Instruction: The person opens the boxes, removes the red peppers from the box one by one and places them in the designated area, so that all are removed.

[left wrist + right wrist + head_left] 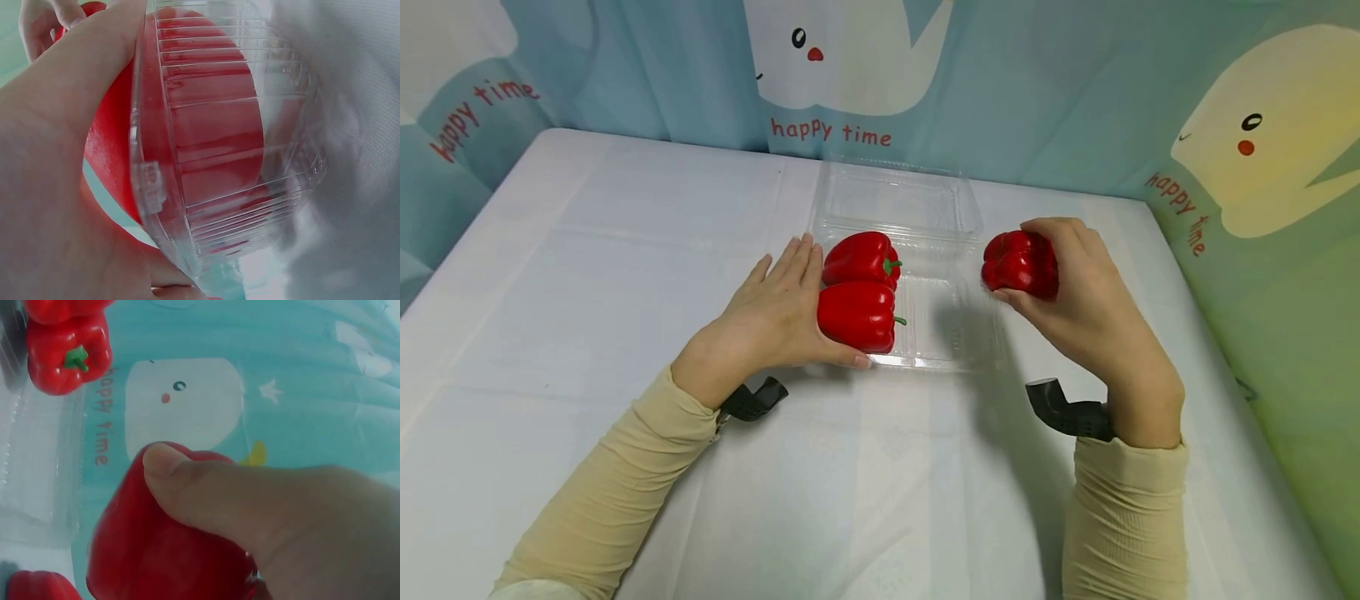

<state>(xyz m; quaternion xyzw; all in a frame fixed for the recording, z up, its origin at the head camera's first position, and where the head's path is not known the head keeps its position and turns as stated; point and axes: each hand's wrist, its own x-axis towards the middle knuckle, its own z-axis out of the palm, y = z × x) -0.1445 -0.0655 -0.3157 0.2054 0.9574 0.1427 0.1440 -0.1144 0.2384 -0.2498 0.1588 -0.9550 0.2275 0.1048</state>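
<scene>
Two red bell peppers (859, 316) with green stems lie side by side in the left half of a clear plastic clamshell box (940, 358). My left hand (775, 312) rests along the box's left side, fingers straight and thumb stretched along the front rim. Through the ribbed clear wall (231, 156), red pepper shows in the left wrist view. Just right of the box, my right hand (1086, 287) grips another red bell pepper (1017, 265) between thumb and fingers. The thumb (169, 464) presses on its skin in the right wrist view.
The box's clear lid (895, 196) lies folded back toward the curtain (1037, 100). A white cloth (625, 275) covers the table. Black curved pieces (1067, 408) sit at both wrists. Part of a red, rounded shape (40, 586) shows low in the right wrist view.
</scene>
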